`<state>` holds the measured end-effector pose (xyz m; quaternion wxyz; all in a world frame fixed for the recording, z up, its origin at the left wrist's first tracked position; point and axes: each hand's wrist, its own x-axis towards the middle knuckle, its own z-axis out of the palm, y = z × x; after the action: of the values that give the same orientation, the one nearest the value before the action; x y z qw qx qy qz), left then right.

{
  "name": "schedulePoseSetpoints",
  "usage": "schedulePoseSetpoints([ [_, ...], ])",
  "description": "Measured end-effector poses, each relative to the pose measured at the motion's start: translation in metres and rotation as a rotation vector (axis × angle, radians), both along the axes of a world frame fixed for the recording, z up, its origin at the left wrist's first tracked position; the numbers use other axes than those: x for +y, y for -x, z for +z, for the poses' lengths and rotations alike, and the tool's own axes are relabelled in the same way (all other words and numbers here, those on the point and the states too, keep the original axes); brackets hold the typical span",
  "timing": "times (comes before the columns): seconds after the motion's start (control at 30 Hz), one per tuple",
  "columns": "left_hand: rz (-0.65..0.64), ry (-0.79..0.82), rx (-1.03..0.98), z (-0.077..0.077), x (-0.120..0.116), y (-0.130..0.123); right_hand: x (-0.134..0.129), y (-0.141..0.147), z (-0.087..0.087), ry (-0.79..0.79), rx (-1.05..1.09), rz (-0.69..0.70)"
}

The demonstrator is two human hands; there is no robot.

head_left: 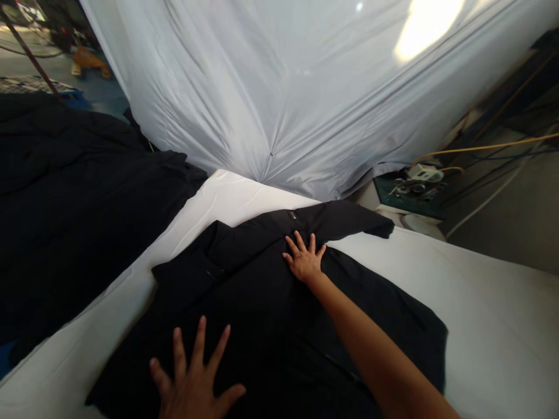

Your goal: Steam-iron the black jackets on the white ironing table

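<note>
A black garment [262, 291] with a sleeve reaching to the upper right lies spread on a white padded surface [489, 302]. My left hand [192, 372] is over its lower left part, fingers spread wide, palm down. Farther up, near the base of the sleeve, my right hand [304, 259] rests flat on the fabric with its fingers apart. Neither hand holds anything. A small zipper pull [293, 215] shows on the cloth just beyond my right fingertips.
Dark fabric [78, 215] is heaped along the left side. A silvery sheet [262, 70] hangs behind the surface. At the right, a small device [421, 177] with a yellow cable sits on a green-topped stand [406, 205]. An orange pallet jack [89, 61] stands far left.
</note>
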<state>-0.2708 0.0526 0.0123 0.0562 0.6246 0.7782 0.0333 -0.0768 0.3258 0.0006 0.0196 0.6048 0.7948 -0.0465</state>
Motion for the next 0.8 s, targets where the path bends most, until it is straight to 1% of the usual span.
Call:
schedulePoseSetpoints([
  [0.07,-0.081,-0.052,0.004,0.006,0.006,0.004,0.007,-0.005,0.013,-0.037,0.073,0.045],
  [0.13,-0.194,-0.165,0.011,0.012,0.015,0.006,0.01,-0.009,0.031,-0.092,0.213,0.106],
  [0.17,-0.246,-0.224,0.01,0.015,0.022,0.006,0.008,-0.009,0.041,-0.092,0.307,0.144],
  [0.2,-0.284,-0.271,0.006,0.018,0.028,0.005,0.003,-0.008,0.051,-0.054,0.406,0.193],
  [0.27,-0.306,-0.314,-0.005,0.02,0.041,0.002,-0.019,0.0,0.067,0.119,0.567,0.313],
  [0.33,-0.288,-0.31,-0.006,0.02,0.051,-0.001,-0.05,0.012,0.075,0.305,0.596,0.404],
  [0.4,-0.267,-0.283,0.001,0.016,0.056,-0.005,-0.082,0.026,0.073,0.388,0.504,0.444],
  [0.47,-0.256,-0.247,0.012,0.012,0.056,-0.006,-0.104,0.037,0.064,0.409,0.4,0.457],
  [0.5,-0.247,-0.229,0.019,0.009,0.056,-0.007,-0.111,0.04,0.059,0.419,0.377,0.465],
  [0.57,-0.227,-0.199,0.031,0.004,0.055,-0.007,-0.116,0.043,0.051,0.455,0.409,0.464],
  [0.63,-0.215,-0.173,0.035,-0.001,0.054,-0.008,-0.113,0.041,0.047,0.485,0.484,0.427],
  [0.7,-0.201,-0.159,0.027,-0.007,0.054,-0.011,-0.102,0.035,0.047,0.463,0.547,0.355],
  [0.77,-0.18,-0.155,0.014,-0.013,0.053,-0.014,-0.079,0.023,0.049,0.38,0.572,0.255],
  [0.8,-0.168,-0.159,0.008,-0.016,0.052,-0.015,-0.062,0.013,0.05,0.32,0.579,0.197],
])
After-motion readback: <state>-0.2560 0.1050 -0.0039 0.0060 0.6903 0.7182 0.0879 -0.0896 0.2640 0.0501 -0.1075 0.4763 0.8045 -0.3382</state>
